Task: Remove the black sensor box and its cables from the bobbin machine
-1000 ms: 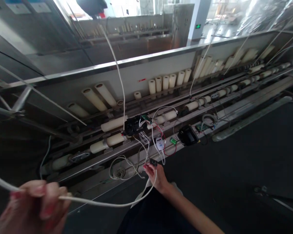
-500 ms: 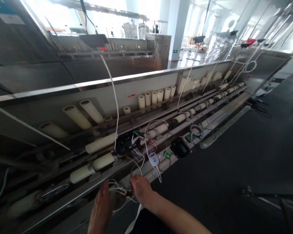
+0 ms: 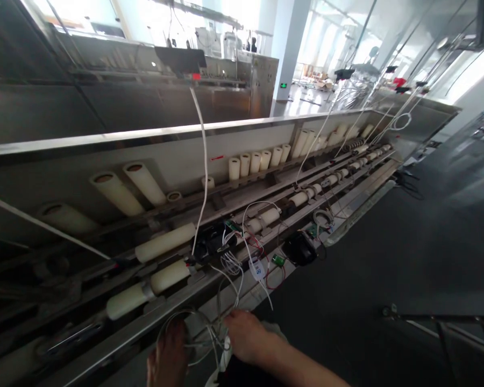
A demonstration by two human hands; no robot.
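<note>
A loose tangle of thin pale cables (image 3: 205, 334) lies between my two hands at the bottom of the view. My right hand (image 3: 246, 336) is closed on the cables, its fingers pinched together at their right side. My left hand (image 3: 168, 355) is at their left, with a cable loop passing around its fingers. Its fingertips are dark and blurred, so their grip is unclear. Just beyond, a white adapter-like box with a label (image 3: 257, 269) hangs on a white cable. A small green circuit board (image 3: 278, 260) lies beside it with red wires.
A black open housing (image 3: 300, 248) sits on the ledge, and another black housing (image 3: 213, 241) with white wires rests on the rails. Cream rollers (image 3: 170, 276) line the long metal trough. White cords (image 3: 201, 161) hang across it. A dark metal frame (image 3: 439, 322) stands at right.
The cable loops have spread and risen around my left hand, whose fingers were stretched upright before. My right hand has shifted slightly right and down. The camera view has turned a little.
</note>
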